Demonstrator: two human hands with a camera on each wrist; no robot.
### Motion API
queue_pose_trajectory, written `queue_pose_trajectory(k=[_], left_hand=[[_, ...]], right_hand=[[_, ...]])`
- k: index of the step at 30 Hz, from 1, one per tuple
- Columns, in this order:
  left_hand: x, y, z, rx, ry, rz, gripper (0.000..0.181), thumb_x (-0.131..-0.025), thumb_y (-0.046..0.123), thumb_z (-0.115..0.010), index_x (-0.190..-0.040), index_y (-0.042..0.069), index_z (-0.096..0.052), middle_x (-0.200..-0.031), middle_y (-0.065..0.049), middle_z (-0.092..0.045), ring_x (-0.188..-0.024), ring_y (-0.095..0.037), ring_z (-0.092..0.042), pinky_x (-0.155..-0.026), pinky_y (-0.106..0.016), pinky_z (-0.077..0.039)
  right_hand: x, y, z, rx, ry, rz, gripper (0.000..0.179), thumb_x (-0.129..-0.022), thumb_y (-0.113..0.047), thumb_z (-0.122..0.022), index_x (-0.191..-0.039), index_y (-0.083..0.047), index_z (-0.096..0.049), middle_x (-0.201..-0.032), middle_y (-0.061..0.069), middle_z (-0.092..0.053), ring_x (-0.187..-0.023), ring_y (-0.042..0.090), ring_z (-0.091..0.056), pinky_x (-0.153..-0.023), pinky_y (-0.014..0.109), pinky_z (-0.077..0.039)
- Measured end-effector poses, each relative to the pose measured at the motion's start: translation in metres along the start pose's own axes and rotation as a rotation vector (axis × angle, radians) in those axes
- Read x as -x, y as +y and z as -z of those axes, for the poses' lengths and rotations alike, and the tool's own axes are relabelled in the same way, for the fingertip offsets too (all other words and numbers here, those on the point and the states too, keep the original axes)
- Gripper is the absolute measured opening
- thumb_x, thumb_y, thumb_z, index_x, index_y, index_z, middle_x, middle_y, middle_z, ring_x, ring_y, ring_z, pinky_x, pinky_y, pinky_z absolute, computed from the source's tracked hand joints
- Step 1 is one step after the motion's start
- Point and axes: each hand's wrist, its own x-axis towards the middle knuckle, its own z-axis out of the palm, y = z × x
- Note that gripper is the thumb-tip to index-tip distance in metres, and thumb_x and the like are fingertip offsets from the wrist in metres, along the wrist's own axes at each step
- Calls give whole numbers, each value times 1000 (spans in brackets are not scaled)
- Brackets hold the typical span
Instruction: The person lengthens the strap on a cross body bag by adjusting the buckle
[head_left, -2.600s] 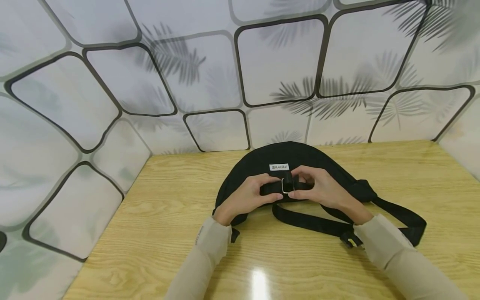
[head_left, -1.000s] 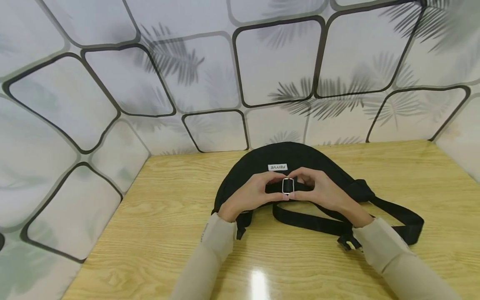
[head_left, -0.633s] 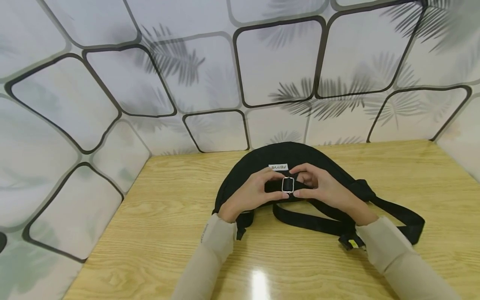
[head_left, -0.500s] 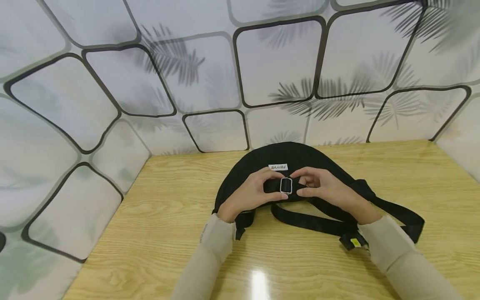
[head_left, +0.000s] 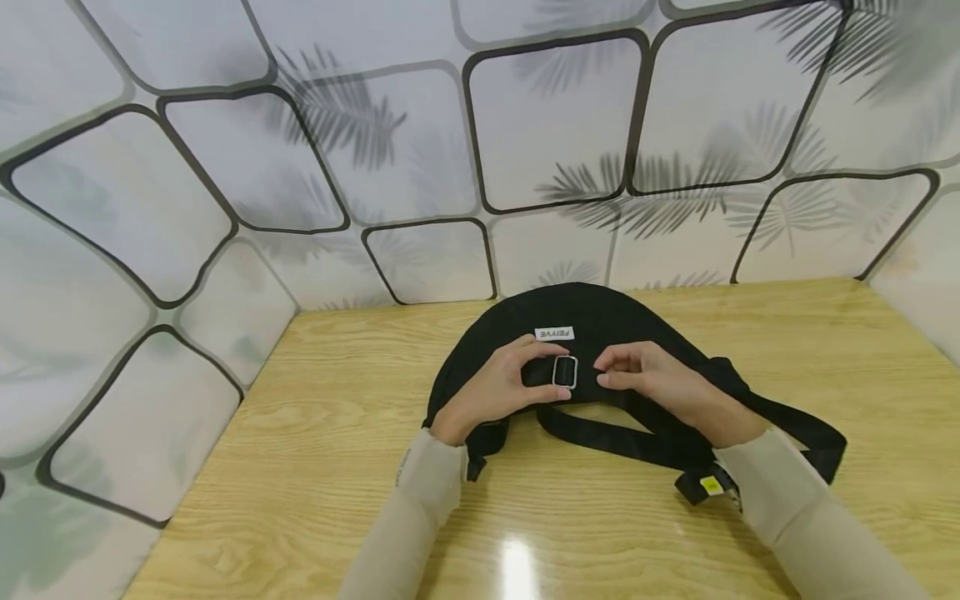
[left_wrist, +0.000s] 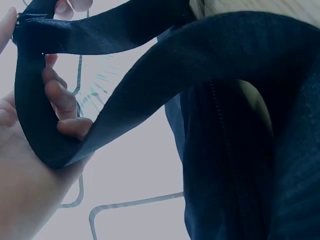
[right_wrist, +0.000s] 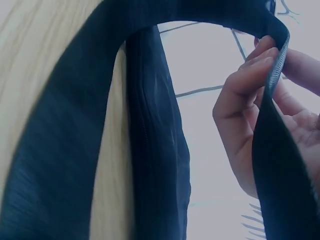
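Buckle (head_left: 575, 373) now apart from right hand (head_left: 663, 383), which has shifted right and pinches black strap (head_left: 630, 448); left hand (head_left: 491, 387) alone grips buckle, at bag's (head_left: 600, 321) near side. Judged: left steadies, right manages strap. Bag's far edge close to wall (head_left: 551, 237); working room on table (head_left: 315, 467) left and near.

Bag (head_left: 577, 310) on table (head_left: 315, 433) before wall (head_left: 555, 125); buckle (head_left: 575, 372) left of right hand (head_left: 667, 383).

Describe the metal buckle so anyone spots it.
On the wooden table lies a black bag with a white label. Below that label, the left hand holds the buckle: a square silvery frame, unlike the yellow-marked black clip by the right sleeve.
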Motion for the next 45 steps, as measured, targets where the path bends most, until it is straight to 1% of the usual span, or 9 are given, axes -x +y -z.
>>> queue_pose_trajectory(k=[7,14,19,23,28,31,34,40,45], left_hand=[[0,0,-2,75,-16,-9,49,-95,15,-75,-140,2,-59,-140,-13,-58,-131,-24,-52,-109,-34,-40],[-2,0,-5,113,-27,-9,49,-96,15,-73,-140,2,-57,-143,-12,-57,-134,-25,-50,-111,-46,-39],[-2,0,-7,127,-25,-31,49,-95,13,-74,-140,1,-58,-141,-12,-59,-133,-21,-52,-110,-43,-40],[-4,0,-10,139,-32,-61,48,-94,12,-75,-138,-1,-60,-136,-13,-63,-128,-18,-55,-108,-33,-42],[-4,1,-13,136,-25,-75,48,-93,11,-76,-137,-2,-60,-135,-13,-64,-128,-17,-56,-106,-26,-41],[-4,2,-11,125,-16,-72,49,-93,11,-76,-138,-1,-60,-135,-13,-63,-128,-19,-55,-107,-27,-41],[-3,2,-8,108,-9,-58,50,-94,12,-75,-139,-2,-58,-137,-14,-62,-130,-21,-55,-108,-32,-41],[1,1,-1,89,31,-47,53,-94,12,-76,-140,-3,-57,-139,-16,-59,-131,-26,-54,-109,-38,-41],[1,0,0,99,53,-45,53,-94,12,-75,-141,-3,-56,-141,-15,-58,-132,-25,-53,-109,-36,-41]], right_hand=[[0,0,-3,-42,27,2,10,-100,-3,-59,-102,6,-62,-76,-4,-62,-70,12,-53,-66,25,-43],[-1,2,-5,-111,38,55,7,-100,0,-59,-97,-2,-65,-70,-6,-58,-55,13,-35,-52,30,-26],[-1,2,-9,-167,31,98,18,-99,2,-58,-93,-11,-68,-67,-8,-55,-52,14,-25,-53,36,-19],[-2,1,-14,-223,23,92,20,-100,2,-58,-94,-13,-70,-70,-8,-60,-56,7,-39,-52,27,-28],[-1,-2,-15,-266,8,67,19,-101,0,-57,-97,-13,-70,-85,-4,-67,-73,7,-57,-65,20,-46],[1,-2,-10,-239,-28,59,17,-102,-1,-55,-102,-10,-69,-92,-1,-69,-80,9,-62,-70,22,-50],[2,-2,-5,-185,-61,29,14,-102,-2,-55,-106,-5,-67,-90,-2,-69,-74,9,-60,-65,20,-48],[2,-3,0,-56,-60,-38,19,-101,-4,-56,-112,12,-60,-75,-6,-62,-66,8,-51,-57,22,-39],[2,0,1,-23,-33,-9,11,-102,-3,-57,-106,6,-62,-74,-5,-57,-64,11,-46,-56,26,-35]])
